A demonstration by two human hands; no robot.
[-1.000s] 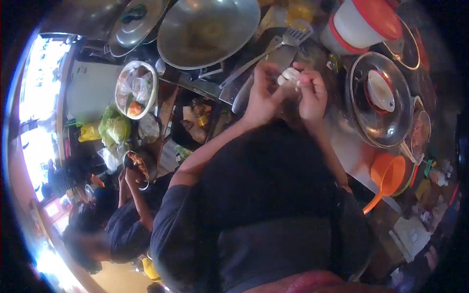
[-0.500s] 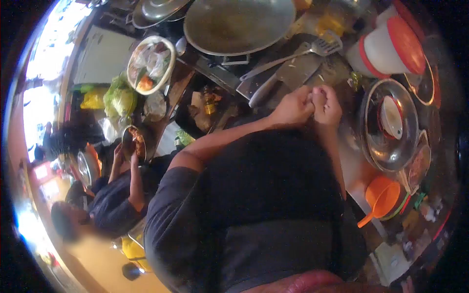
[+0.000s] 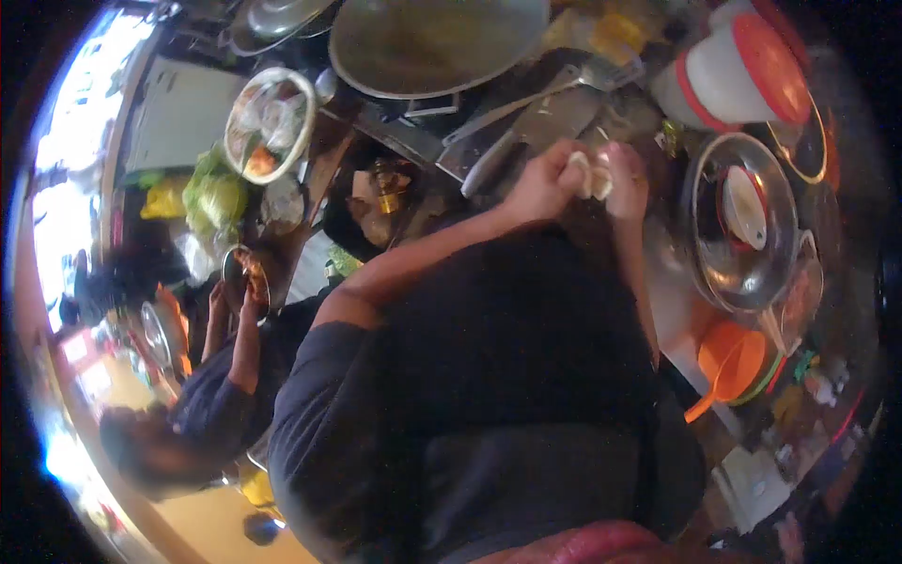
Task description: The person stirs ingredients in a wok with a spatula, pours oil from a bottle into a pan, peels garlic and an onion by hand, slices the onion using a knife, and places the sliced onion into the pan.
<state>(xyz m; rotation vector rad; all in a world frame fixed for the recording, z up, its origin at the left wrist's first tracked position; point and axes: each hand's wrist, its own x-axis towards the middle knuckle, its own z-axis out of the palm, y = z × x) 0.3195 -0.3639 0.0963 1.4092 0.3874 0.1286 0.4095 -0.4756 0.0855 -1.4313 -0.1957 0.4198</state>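
At the counter, the person's left hand (image 3: 547, 183) and right hand (image 3: 625, 188) are nearly together, fingers pinched around a pale piece of something (image 3: 590, 177) held between them, just in front of the dark shirt (image 3: 517, 338). I can't make out what it is. I'd judge the step in hand as working it with the fingertips, perhaps parting it; the next move calls for a firm pinch from both sides so that nothing drops. Beyond the hands lie a slotted spatula (image 3: 526, 101) and a pale-handled blade (image 3: 564, 117), with a big pan (image 3: 432, 47) farther off to the left. A steel basin (image 3: 742, 280) sits to the right, an orange dipper (image 3: 733, 362) nearer.
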